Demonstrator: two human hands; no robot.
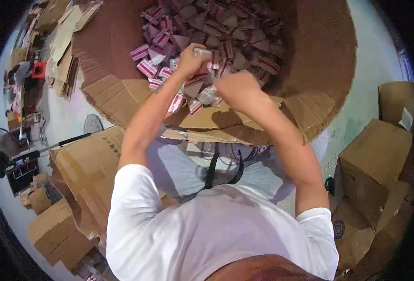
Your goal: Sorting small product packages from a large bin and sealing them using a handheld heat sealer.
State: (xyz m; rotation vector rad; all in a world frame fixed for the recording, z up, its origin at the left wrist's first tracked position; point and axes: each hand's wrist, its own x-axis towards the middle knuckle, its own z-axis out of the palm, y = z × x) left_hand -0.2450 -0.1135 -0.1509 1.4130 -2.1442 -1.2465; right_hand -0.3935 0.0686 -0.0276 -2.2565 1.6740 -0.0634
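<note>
A large open cardboard container (317,70) holds a heap of small wedge-shaped packets (148,69), white or silvery with dark red stripes. Over the near part of the heap, my left hand (193,62) is closed, its fingers around a small striped packet (212,60) with a shiny wrapper. To the right of it, my right hand (242,89) is curled with the knuckles up, and its fingertips are hidden. Crumpled clear plastic (208,96) lies just below and left of that hand, close to the container's near edge. Whether the right fingers grip this plastic is unclear.
The container's folded near flap (207,119) lies between the heap and my lap. Cardboard boxes stand at left (92,161) and right (375,152). Flattened cardboard (66,42) leans at the upper left, and a black-framed fan (3,152) stands at the far left.
</note>
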